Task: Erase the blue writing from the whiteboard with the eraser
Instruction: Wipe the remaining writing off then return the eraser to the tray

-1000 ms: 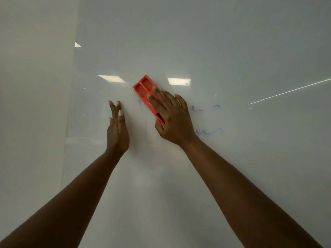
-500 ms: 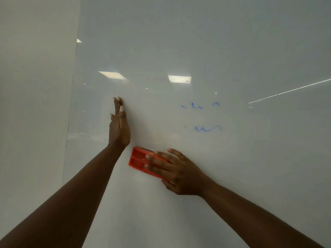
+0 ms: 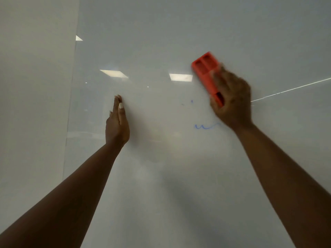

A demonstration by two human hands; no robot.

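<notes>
My right hand (image 3: 232,102) grips a red-orange eraser (image 3: 206,69) and presses it against the glossy whiteboard (image 3: 161,42), upper right of centre; the hand is motion-blurred. A wavy blue stroke of writing (image 3: 204,126) lies just below and left of that hand, its right end hidden behind it. A tiny blue speck (image 3: 192,101) sits above the stroke. My left hand (image 3: 117,122) rests flat on the board with fingers straight and together, holding nothing, well left of the writing.
The board's left edge (image 3: 71,108) meets a plain wall (image 3: 32,104). Ceiling lights reflect on the board (image 3: 180,76), and a thin bright line (image 3: 290,89) crosses its right side.
My right hand swept the eraser from low centre up and to the right. The upper row of blue marks is wiped down to a speck. My left hand stayed put.
</notes>
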